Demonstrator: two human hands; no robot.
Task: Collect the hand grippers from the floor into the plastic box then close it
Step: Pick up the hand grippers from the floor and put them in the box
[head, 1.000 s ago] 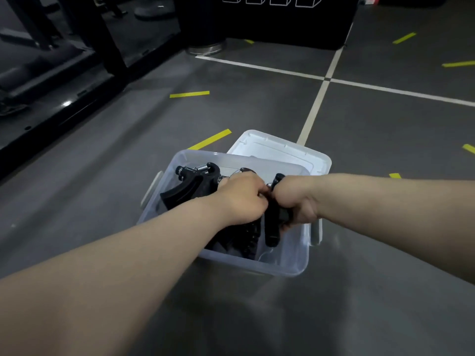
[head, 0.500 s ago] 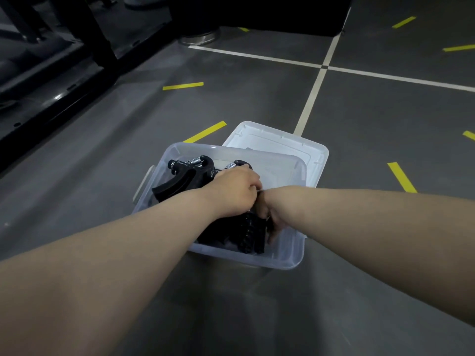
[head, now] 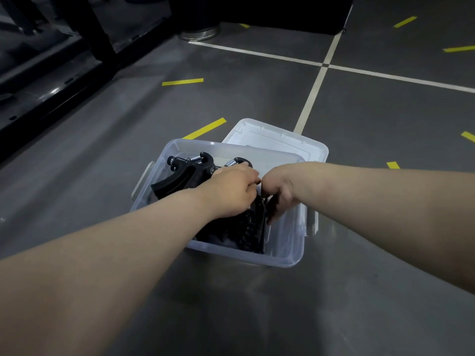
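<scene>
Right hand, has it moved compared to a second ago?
Yes. Measured against the rim of the plastic box, the right hand has sunk from rim level down into the box, taking the hand gripper it holds down with it.

Floor (head: pixel 257 104): dark grey, smooth. Marked with crossing white lines (head: pixel 312 93) and scattered yellow tape strips (head: pixel 182 81). Bearing: one clear plastic box (head: pixel 295 255); one lid (head: pixel 282 140) flat behind it, touching; round metal base (head: pixel 200 33), far; black frame (head: pixel 51 80), left.
</scene>
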